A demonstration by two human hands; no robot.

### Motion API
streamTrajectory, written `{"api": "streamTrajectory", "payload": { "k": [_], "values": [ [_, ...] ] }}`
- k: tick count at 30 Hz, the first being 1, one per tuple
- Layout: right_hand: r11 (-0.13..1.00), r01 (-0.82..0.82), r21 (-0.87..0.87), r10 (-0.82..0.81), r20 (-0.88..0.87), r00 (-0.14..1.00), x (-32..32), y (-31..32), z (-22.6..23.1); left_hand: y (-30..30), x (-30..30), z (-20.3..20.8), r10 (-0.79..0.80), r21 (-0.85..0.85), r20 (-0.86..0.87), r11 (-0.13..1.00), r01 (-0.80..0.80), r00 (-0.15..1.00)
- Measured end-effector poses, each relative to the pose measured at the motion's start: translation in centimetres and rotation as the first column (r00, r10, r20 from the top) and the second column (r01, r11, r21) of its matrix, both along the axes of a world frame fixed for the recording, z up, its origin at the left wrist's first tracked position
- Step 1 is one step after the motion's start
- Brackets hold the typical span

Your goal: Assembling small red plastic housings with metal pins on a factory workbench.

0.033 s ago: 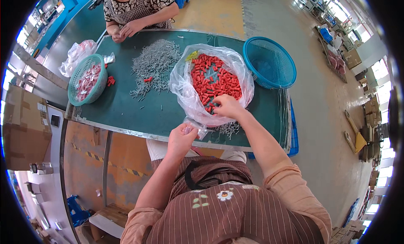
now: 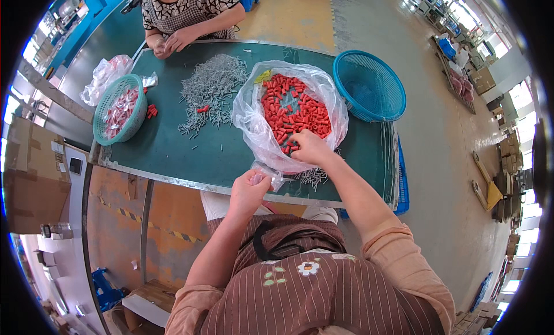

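Note:
My left hand [image 2: 249, 192] is closed at the table's near edge, pinching a small clear plastic bag [image 2: 275, 178]. Any contents of that bag are too small to tell. My right hand [image 2: 314, 149] reaches over the near rim of a large clear plastic bag [image 2: 247, 118], its fingers bent down among short red plastic caps [image 2: 310, 111]. Whatever lies between those fingertips is hidden. Grey screw-like pieces [image 2: 313, 177] peek out beside the big bag, under my right wrist. A larger heap of such grey pieces [image 2: 213, 84] spreads to its left.
A blue basket [image 2: 369, 87] stands at the right of the green table [image 2: 167, 156]. At the left is a pale green basket [image 2: 141, 111] of small filled bags, with loose red caps [image 2: 152, 111] beside it. Across the table, a person's hands [image 2: 173, 43] work close together.
My right hand has shifted very slightly left among the red caps. My left hand and the small bag stay in place.

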State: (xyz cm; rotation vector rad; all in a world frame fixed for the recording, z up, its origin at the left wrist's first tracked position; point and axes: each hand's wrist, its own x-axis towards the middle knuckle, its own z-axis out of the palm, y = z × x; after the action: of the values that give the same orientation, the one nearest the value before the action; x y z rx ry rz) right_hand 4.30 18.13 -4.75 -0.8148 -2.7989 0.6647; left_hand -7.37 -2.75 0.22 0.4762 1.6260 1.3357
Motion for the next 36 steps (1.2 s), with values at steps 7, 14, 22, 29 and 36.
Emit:
{"api": "streamTrajectory", "payload": {
  "k": [7, 14, 22, 29, 36],
  "values": [
    [0.998, 0.018, 0.059, -0.016, -0.029, 0.999, -0.9, -0.1, -1.4, -0.4, 0.1, -0.2, 0.014, -0.009, 0.019, 1.0, -0.013, 1.0],
    [0.905, 0.168, -0.392, -0.187, -0.009, 0.982, 0.3, 0.9, 2.2, 0.0, -0.1, -0.8, -0.003, -0.01, -0.13, 1.0, 0.001, 0.992],
    [0.728, 0.23, -0.646, -0.297, 0.005, 0.955, 1.7, 1.6, 3.0, 1.0, 0.4, -0.7, -0.065, -0.077, -0.208, 0.996, 0.05, 0.976],
    [0.724, 0.106, -0.682, -0.235, -0.098, 0.967, 2.9, -2.2, 9.0, 1.5, 0.7, 0.2, -0.076, -0.057, -0.315, 0.996, 0.061, 0.946],
    [0.958, -0.13, -0.255, 0.078, -0.206, 0.975, 4.1, -9.3, 12.9, 2.5, 2.5, 2.3, -0.128, -0.054, -0.397, 0.992, 0.116, 0.909]
  ]
}}
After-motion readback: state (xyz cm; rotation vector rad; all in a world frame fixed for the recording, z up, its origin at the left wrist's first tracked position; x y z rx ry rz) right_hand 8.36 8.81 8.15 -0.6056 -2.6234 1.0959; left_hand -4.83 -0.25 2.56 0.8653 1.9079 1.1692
